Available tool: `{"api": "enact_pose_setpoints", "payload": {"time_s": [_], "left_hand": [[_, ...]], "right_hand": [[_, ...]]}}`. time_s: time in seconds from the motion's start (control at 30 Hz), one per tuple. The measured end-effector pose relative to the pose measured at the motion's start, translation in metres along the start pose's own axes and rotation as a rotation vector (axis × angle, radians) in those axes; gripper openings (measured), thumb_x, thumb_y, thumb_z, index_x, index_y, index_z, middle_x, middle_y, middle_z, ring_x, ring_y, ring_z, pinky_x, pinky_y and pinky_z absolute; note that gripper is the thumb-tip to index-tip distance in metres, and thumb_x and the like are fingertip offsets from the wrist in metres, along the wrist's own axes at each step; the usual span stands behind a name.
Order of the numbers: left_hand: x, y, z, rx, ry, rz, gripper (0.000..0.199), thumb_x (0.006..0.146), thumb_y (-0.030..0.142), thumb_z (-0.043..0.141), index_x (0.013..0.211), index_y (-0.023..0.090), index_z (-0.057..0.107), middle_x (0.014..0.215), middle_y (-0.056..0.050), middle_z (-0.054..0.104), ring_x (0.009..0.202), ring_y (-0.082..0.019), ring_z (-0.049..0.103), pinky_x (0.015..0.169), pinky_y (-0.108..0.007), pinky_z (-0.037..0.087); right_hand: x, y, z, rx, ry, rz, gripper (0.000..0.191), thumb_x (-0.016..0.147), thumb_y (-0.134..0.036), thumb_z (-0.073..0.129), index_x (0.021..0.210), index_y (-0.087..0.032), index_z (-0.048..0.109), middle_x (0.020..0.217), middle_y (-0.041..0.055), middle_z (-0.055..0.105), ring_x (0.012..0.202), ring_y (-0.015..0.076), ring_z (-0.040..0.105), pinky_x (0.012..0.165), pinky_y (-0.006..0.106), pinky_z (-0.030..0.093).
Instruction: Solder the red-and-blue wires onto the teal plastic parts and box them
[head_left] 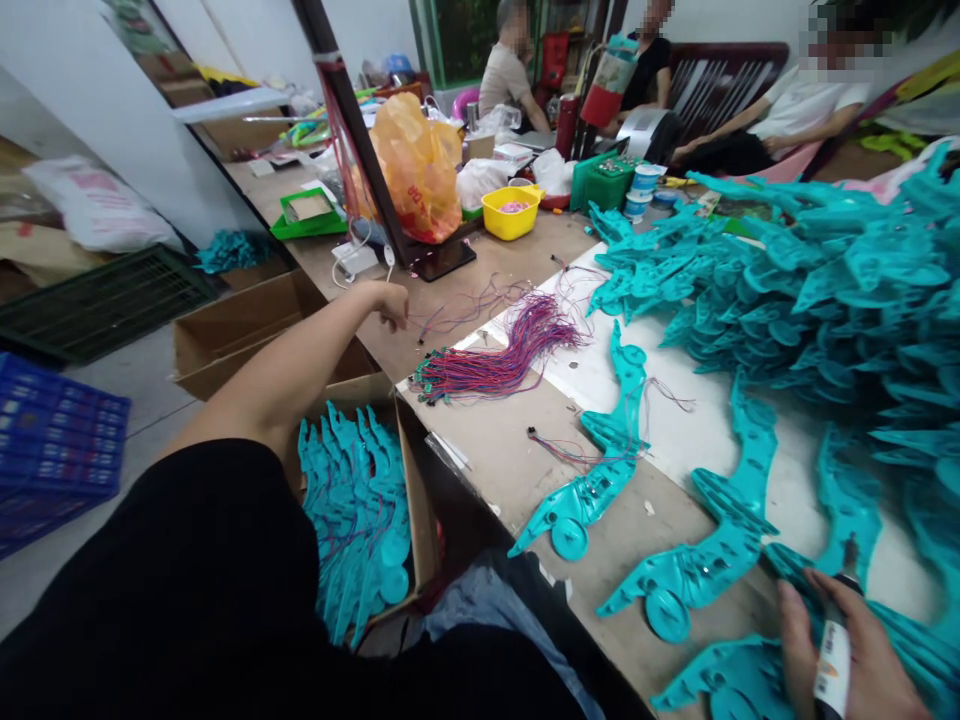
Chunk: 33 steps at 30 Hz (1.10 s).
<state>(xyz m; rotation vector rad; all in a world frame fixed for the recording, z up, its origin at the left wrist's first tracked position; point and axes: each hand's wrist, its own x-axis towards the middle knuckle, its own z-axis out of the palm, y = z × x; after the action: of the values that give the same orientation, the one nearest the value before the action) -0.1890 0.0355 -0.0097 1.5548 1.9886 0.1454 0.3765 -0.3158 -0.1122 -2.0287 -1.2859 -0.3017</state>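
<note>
While the left hand (390,302) is stretched out with fingers curled loosely, nothing gripped, just beside the loose wires (457,318) on the desk (517,460), the right hand (844,650) is closed around a small tool (836,655) over a teal plastic part (720,685) at the near edge; the bundle of coloured wires (502,360) lies between them; a tangle could probably be caused if one strand is dragged; the teal part (592,490) near the edge might be knocked into the cardboard box (416,500) below.
</note>
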Motion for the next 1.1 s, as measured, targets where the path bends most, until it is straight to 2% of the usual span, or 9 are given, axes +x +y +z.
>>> {"api": "enact_pose_setpoints", "payload": {"time_s": [0.13, 0.27, 0.33, 0.47, 0.6, 0.73, 0.87, 1.03, 1.1], "left_hand": [[0.0, 0.035, -0.017, -0.175, 0.071, 0.136, 0.034, 0.074, 0.045, 0.082, 0.075, 0.014, 0.069, 0.047, 0.002, 0.046, 0.056, -0.013, 0.05, 0.06, -0.025, 0.039], [-0.006, 0.091, -0.043, -0.649, 0.095, 0.305, 0.037, 0.107, 0.037, 0.041, 0.094, 0.008, 0.06, 0.053, 0.008, 0.03, 0.052, -0.001, 0.026, 0.063, -0.021, 0.023], [-0.011, 0.122, -0.053, -0.884, 0.089, 0.379, 0.04, 0.11, 0.03, 0.027, 0.095, 0.007, 0.056, 0.055, 0.009, 0.026, 0.054, -0.002, 0.019, 0.064, -0.021, 0.017], [-0.033, 0.171, -0.06, -1.237, 0.136, 0.54, 0.028, 0.108, 0.023, 0.035, 0.087, 0.016, 0.051, 0.05, 0.009, 0.027, 0.06, -0.011, 0.009, 0.055, -0.024, 0.012], [-0.08, 0.2, -0.055, -1.129, -0.035, 0.767, 0.023, 0.107, 0.018, 0.037, 0.091, 0.012, 0.053, 0.057, 0.008, 0.045, 0.06, -0.004, 0.026, 0.062, -0.017, 0.02], [-0.151, 0.216, -0.026, -0.889, -0.187, 0.873, 0.018, 0.102, 0.006, 0.036, 0.097, 0.001, 0.053, 0.068, 0.006, 0.058, 0.064, 0.005, 0.045, 0.07, -0.015, 0.02], [-0.213, 0.224, 0.037, -0.981, -0.37, 0.829, 0.019, 0.097, 0.001, 0.041, 0.085, 0.004, 0.056, 0.057, 0.004, 0.057, 0.048, 0.003, 0.043, 0.053, -0.011, 0.017], [-0.256, 0.225, 0.118, -1.172, -0.734, 0.756, 0.013, 0.081, 0.02, 0.072, 0.08, 0.01, 0.063, 0.053, 0.004, 0.05, 0.04, -0.002, 0.035, 0.039, -0.015, 0.019], [-0.264, 0.224, 0.139, -1.231, -0.812, 0.717, 0.018, 0.076, 0.023, 0.077, 0.08, 0.012, 0.064, 0.055, 0.004, 0.052, 0.042, -0.003, 0.038, 0.04, -0.015, 0.024]], "right_hand": [[-0.001, -0.004, -0.003, -0.022, -0.027, -0.057, 0.057, 0.082, -0.072, 0.052, 0.129, -0.041, 0.064, 0.111, 0.0173, 0.074, 0.095, 0.0457, 0.071, 0.066, 0.059, 0.054], [-0.002, 0.001, -0.003, -0.043, -0.035, -0.074, 0.052, 0.084, -0.068, 0.053, 0.128, -0.043, 0.063, 0.111, 0.0153, 0.074, 0.095, 0.0436, 0.071, 0.066, 0.057, 0.055], [-0.003, 0.003, -0.003, -0.058, -0.035, -0.09, 0.052, 0.085, -0.068, 0.052, 0.126, -0.038, 0.064, 0.111, 0.014, 0.074, 0.095, 0.0425, 0.072, 0.07, 0.056, 0.057], [-0.005, 0.001, -0.003, -0.087, -0.034, -0.122, 0.053, 0.088, -0.064, 0.049, 0.121, -0.026, 0.066, 0.112, 0.0113, 0.074, 0.097, 0.039, 0.073, 0.081, 0.053, 0.06], [-0.007, -0.009, -0.009, -0.054, -0.015, -0.085, 0.054, 0.089, -0.064, 0.05, 0.117, -0.022, 0.069, 0.112, 0.011, 0.075, 0.1, 0.0355, 0.073, 0.089, 0.049, 0.059], [0.003, -0.033, -0.032, 0.03, 0.139, 0.003, 0.043, 0.091, -0.055, 0.056, 0.118, -0.024, 0.07, 0.115, 0.0106, 0.075, 0.104, 0.0318, 0.073, 0.092, 0.045, 0.058], [0.028, -0.08, -0.06, 0.237, 0.314, -0.118, 0.038, 0.087, -0.042, 0.069, 0.121, -0.027, 0.067, 0.117, 0.0087, 0.074, 0.108, 0.0278, 0.071, 0.097, 0.043, 0.057], [0.056, -0.14, -0.069, 0.757, 0.122, -0.285, 0.058, 0.076, -0.04, 0.082, 0.126, -0.028, 0.056, 0.131, 0.0079, 0.067, 0.12, 0.0253, 0.066, 0.103, 0.043, 0.056], [0.054, -0.151, -0.068, 0.917, -0.032, -0.185, 0.049, 0.079, -0.041, 0.079, 0.12, -0.028, 0.056, 0.12, 0.0061, 0.071, 0.096, 0.0205, 0.074, 0.084, 0.037, 0.063]]}}
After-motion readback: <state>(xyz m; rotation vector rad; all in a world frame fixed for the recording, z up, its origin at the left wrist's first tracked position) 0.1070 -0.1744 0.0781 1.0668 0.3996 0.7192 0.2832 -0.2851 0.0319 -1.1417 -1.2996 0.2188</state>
